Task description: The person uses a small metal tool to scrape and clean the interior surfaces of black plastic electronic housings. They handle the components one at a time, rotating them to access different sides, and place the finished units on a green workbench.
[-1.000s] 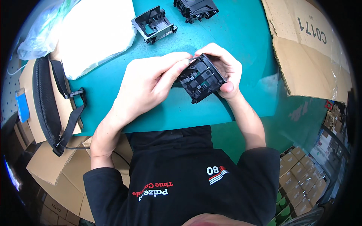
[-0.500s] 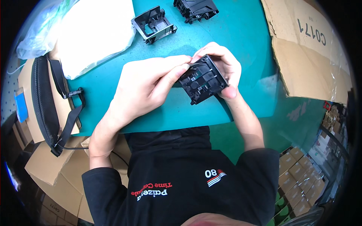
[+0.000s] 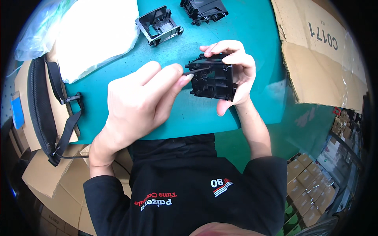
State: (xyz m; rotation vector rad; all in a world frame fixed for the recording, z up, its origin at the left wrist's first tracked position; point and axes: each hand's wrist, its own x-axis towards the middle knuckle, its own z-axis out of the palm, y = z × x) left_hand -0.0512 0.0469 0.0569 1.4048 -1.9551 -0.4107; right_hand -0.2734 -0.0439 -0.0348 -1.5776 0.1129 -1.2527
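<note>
My right hand (image 3: 245, 72) grips a black plastic housing (image 3: 215, 83) by its right side, fingers over the far edge and thumb at the near edge. The housing's ribbed, open side faces up. Between the thumb and forefinger of my left hand (image 3: 138, 98) is a thin dark strip (image 3: 200, 70), its far end reaching over the housing. Whether the strip is a tool or a part, I cannot tell. Beyond my hands, a black plastic frame (image 3: 162, 26) with an open middle lies on the green table (image 3: 189, 118), and another black housing (image 3: 204, 10) lies to its right.
A white plastic bag (image 3: 96, 39) covers the table's far left. Beside it lies a black strap with a buckle (image 3: 71, 98) on cardboard. An open cardboard box (image 3: 315, 59) stands at the right, and more cardboard (image 3: 59, 188) is below left. Stacked cartons (image 3: 311, 177) stand at lower right.
The housing has turned in my right hand, showing more of its inside. My left hand has drawn back left from its edge, and the thin dark strip now shows in its pinch.
</note>
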